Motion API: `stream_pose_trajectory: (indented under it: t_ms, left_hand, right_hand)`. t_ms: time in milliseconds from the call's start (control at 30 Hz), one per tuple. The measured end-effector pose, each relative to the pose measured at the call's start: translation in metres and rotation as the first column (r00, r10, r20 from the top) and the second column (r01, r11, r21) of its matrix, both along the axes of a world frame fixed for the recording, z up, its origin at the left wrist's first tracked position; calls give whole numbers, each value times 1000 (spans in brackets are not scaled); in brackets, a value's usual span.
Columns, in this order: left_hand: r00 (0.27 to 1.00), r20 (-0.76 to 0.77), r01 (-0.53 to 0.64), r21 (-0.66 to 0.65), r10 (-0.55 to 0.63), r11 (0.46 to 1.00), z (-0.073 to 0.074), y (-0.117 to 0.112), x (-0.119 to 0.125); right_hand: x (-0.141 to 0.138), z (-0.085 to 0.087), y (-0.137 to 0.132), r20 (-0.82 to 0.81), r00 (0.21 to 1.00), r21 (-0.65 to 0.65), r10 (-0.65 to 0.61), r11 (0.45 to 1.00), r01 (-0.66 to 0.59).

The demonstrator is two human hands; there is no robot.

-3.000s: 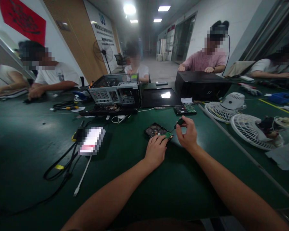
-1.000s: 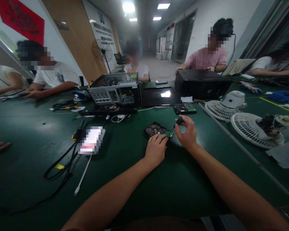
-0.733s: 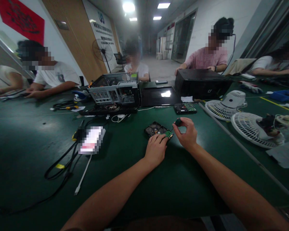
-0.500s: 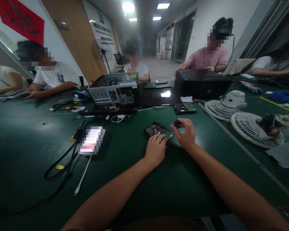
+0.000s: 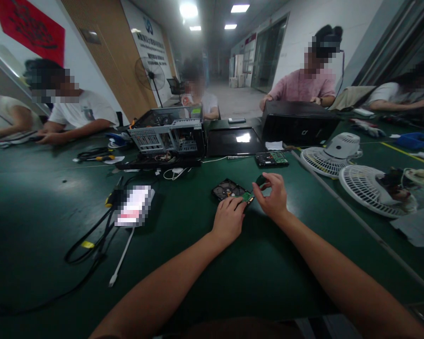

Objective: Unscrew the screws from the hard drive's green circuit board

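A black hard drive (image 5: 227, 189) lies on the green table (image 5: 183, 245) just ahead of me, a small green circuit board (image 5: 247, 196) at its near right corner. My left hand (image 5: 228, 219) rests fingers-down on the drive's near edge, holding it still. My right hand (image 5: 273, 197) pinches the dark handle of a small screwdriver (image 5: 260, 180), its tip slanting down to the green board.
An open computer case (image 5: 167, 135), a black tower (image 5: 297, 128), a second drive (image 5: 271, 159) and a flat black panel (image 5: 233, 142) stand beyond. Two white fan grilles (image 5: 360, 181) lie right. Black cables (image 5: 92, 235) and a phone (image 5: 134, 205) lie left. Other people sit around the table.
My right hand's fingers have shifted round the screwdriver handle, which tilted slightly. My left hand and the drive stayed put. The person behind the black tower moved it a little.
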State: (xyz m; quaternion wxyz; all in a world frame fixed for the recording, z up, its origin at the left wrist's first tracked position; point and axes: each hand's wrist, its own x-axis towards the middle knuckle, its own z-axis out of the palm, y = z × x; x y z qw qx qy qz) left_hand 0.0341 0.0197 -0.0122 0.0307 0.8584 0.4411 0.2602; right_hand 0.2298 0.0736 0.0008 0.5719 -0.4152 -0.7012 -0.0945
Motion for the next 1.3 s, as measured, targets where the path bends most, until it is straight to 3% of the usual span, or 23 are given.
stream_pose_trajectory:
  t_ms: [233,467,667,833,1133,1300]
  left_hand:
    - [1000,5,3,0,-3,1000,-1,0,0]
    - [1000,7,7,-2,-7,1000,0,0,-1]
    - [1000,1,8,4,-8,1000,-1,1,0]
    - [1000,-2,5,6,-5,1000,-1,0,0]
    - [1000,5,4,10,-4,1000,-1,0,0]
    - [1000,1,5,9,-5,1000,-1,0,1]
  right_hand:
    - [1,-4,2,-32,997,-56,74,996,-76]
    - [2,-1,0,30,1000,-15,-3,1000,3]
    - [1,-4,1,4,995,-31,98,995,-98]
    - [2,-6,1,2,1000,-17,25,1000,-25]
    - [2,-6,2,-39,994,-45,102,994,-104]
    - [0,-2,1,-18,999,-6,46,999,-46]
